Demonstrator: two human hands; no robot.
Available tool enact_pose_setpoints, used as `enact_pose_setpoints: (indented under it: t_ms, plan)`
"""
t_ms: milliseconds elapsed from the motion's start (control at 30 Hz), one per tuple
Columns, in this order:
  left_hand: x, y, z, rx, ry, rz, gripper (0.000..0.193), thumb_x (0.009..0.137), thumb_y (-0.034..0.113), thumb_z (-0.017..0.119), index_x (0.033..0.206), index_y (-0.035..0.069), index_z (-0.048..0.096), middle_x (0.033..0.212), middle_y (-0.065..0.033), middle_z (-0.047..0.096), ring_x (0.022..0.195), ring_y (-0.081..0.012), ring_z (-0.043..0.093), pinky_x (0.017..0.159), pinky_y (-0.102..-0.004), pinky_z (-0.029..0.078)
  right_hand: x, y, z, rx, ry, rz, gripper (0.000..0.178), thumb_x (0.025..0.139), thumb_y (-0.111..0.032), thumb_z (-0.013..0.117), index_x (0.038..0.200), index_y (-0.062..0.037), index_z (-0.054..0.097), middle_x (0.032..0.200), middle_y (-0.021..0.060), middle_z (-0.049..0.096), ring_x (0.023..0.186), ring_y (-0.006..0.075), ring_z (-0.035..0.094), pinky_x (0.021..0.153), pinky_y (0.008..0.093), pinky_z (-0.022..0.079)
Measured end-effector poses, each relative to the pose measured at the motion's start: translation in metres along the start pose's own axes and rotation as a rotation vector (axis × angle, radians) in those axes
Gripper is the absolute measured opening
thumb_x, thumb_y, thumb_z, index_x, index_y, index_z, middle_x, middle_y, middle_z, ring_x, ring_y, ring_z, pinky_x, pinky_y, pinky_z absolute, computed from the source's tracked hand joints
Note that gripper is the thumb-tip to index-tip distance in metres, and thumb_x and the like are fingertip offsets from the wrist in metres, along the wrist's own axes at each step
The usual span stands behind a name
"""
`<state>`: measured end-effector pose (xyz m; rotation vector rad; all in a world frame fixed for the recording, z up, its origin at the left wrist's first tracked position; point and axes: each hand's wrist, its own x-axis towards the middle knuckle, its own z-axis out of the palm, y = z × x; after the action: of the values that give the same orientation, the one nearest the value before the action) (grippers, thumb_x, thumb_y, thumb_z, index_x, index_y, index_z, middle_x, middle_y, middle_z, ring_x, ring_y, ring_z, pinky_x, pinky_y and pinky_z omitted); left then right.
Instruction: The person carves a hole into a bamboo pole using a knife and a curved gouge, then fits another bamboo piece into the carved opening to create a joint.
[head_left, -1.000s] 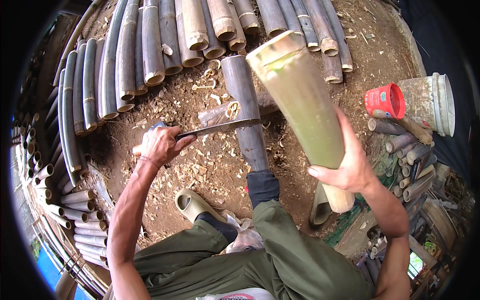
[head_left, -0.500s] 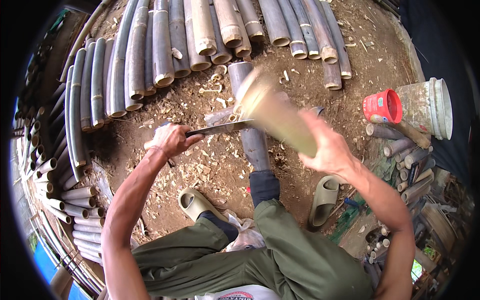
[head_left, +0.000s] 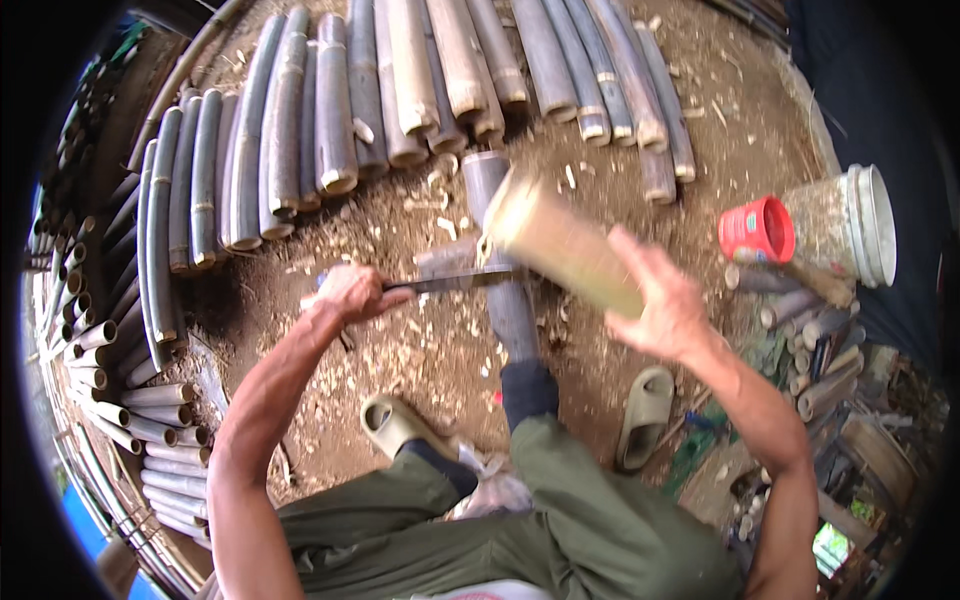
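My left hand is closed round the handle of a long knife, whose dark blade points right. The blade crosses above a grey bamboo pole lying on the ground. My right hand grips the near end of a thick, pale bamboo piece, blurred by motion. Its far end tilts up to the left, just above the blade's tip; whether they touch I cannot tell. A loose curl of shaving hangs by that end. My foot in a dark sock is at the pole's near end.
Cut bamboo lengths lie in a row at the far side, with more stacked at left. To the right are a red tub, a whitish bucket and bamboo offcuts. Sandals and shavings lie on the dirt.
The pale bamboo piece has shifted slightly in my right hand's grip area, tilting a little differently. The whole scene sits lower in view. Both hands keep their holds.
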<state>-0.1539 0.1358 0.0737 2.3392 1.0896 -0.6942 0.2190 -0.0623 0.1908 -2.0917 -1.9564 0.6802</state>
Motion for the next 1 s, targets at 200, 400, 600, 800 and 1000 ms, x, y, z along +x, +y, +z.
enact_pose_setpoints:
  t_ms: [200, 400, 600, 800, 1000]
  plan:
    - [0.002, 0.002, -0.01, 0.006, -0.042, 0.065, 0.062, 0.088, 0.075, 0.051, 0.097, 0.02, 0.078, 0.057, -0.0049, 0.064, 0.047, -0.0198, 0.057, 0.049, -0.038, 0.049, -0.013, -0.003, 0.032, 0.138, -0.009, 0.007, 0.104, 0.071, -0.02, 0.08, 0.155, -0.0125, 0.019, 0.124, 0.0246, 0.056, 0.107, 0.0405, 0.063, 0.094, 0.0473, 0.056]
    - [0.028, 0.029, -0.103, 0.292, -0.172, -0.005, 0.057, 0.08, 0.073, 0.062, 0.085, 0.017, 0.073, 0.059, 0.0044, 0.049, 0.045, -0.007, 0.035, 0.038, -0.0289, 0.035, -0.015, -0.003, 0.003, 0.655, 0.0, 0.117, 0.084, 0.068, -0.024, 0.083, 0.138, 0.0016, 0.044, 0.12, 0.0178, 0.062, 0.105, 0.0267, 0.064, 0.095, 0.0371, 0.053]
    - [0.007, 0.021, -0.06, 0.219, 0.231, 0.075, 0.056, 0.087, 0.067, 0.061, 0.061, 0.019, 0.054, 0.048, 0.008, 0.035, 0.041, -0.0088, 0.028, 0.039, -0.0292, 0.029, -0.059, 0.009, -0.011, 1.604, 0.036, 0.475, 0.065, 0.075, -0.03, 0.075, 0.127, 0.0008, 0.051, 0.109, 0.0144, 0.064, 0.088, 0.0218, 0.068, 0.076, 0.0356, 0.059]
    - [-0.082, 0.064, 0.058, -0.233, 0.641, -0.048, 0.022, 0.074, 0.024, 0.077, 0.083, 0.008, 0.066, 0.09, -0.0084, 0.056, 0.084, -0.0261, 0.056, 0.085, -0.039, 0.043, -0.077, 0.012, -0.024, 1.23, 0.067, 0.399, 0.077, 0.073, -0.024, 0.076, 0.137, 0.0012, 0.042, 0.11, 0.0113, 0.061, 0.097, 0.023, 0.065, 0.087, 0.0375, 0.055]
    - [-0.089, 0.061, 0.07, -0.102, 0.289, -0.027, 0.018, 0.071, 0.017, 0.067, 0.083, 0.005, 0.063, 0.094, -0.0143, 0.056, 0.079, -0.0361, 0.066, 0.068, -0.0476, 0.054, -0.072, 0.003, -0.036, 1.057, -0.152, 0.291, 0.088, 0.072, -0.023, 0.081, 0.144, 0.0024, 0.037, 0.124, 0.0083, 0.055, 0.114, 0.0153, 0.053, 0.101, 0.0306, 0.041]
